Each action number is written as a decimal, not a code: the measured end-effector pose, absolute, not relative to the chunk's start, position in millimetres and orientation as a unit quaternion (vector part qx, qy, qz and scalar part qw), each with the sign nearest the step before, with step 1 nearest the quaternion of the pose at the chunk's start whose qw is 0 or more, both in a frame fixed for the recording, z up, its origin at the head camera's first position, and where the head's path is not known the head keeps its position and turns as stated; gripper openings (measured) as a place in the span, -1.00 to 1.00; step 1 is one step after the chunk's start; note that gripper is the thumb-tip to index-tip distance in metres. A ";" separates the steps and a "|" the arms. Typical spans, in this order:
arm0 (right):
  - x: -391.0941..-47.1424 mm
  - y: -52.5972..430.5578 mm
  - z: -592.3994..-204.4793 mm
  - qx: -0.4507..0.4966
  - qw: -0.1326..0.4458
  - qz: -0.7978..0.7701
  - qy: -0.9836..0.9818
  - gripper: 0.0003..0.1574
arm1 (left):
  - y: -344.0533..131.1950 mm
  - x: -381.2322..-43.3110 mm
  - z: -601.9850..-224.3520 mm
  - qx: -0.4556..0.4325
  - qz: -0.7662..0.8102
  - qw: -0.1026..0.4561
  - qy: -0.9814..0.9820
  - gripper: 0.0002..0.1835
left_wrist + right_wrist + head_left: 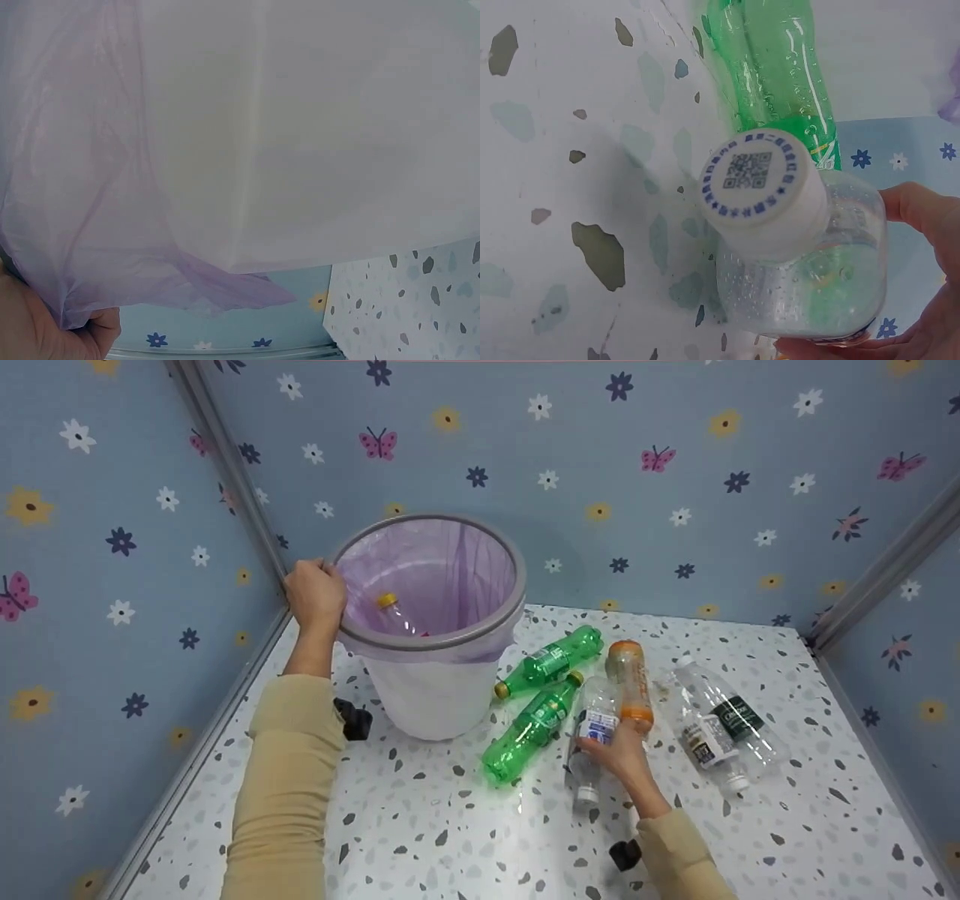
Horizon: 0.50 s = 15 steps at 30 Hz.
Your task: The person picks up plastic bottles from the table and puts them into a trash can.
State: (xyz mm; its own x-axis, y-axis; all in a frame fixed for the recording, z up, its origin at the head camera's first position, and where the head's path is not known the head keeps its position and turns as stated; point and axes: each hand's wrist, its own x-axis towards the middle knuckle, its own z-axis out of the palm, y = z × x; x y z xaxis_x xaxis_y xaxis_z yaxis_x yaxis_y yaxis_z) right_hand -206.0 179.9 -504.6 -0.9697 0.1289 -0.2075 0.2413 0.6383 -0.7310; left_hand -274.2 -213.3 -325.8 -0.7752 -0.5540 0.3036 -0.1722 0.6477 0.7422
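My left hand [315,591] grips the grey rim of a white trash bin [431,697] at its left side. A purple bin liner [75,165] is bunched by its fingers in the left wrist view. Inside the bin lies a clear bottle [395,615] with a yellow cap. My right hand [621,750] holds a clear plastic bottle [598,727] with a white cap, thumb on one side and fingers on the other. Against that bottle's right side is an orange-labelled bottle [630,682]. Two green bottles, one nearer [529,731] and one farther [551,661], lie between it and the bin.
Two more clear bottles, one with a green label [739,716] and one with a white label [705,742], lie at the right. Flowered panels [570,472] wall in the speckled table [420,825] at the back and sides.
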 end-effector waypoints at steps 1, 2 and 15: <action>-206.1 179.9 -503.3 0.096 0.062 -0.411 0.904 0.06 | -213.5 -274.3 -325.7 0.210 -0.363 0.261 -0.869 -0.68; -206.2 180.1 -502.2 0.090 0.056 -0.409 0.907 0.01 | -213.7 -274.3 -325.7 0.210 -0.363 0.259 -0.870 -0.68; -206.0 181.9 -470.8 0.015 0.016 -0.390 0.921 0.03 | -213.9 -273.1 -325.5 0.204 -0.367 0.253 -0.871 -0.70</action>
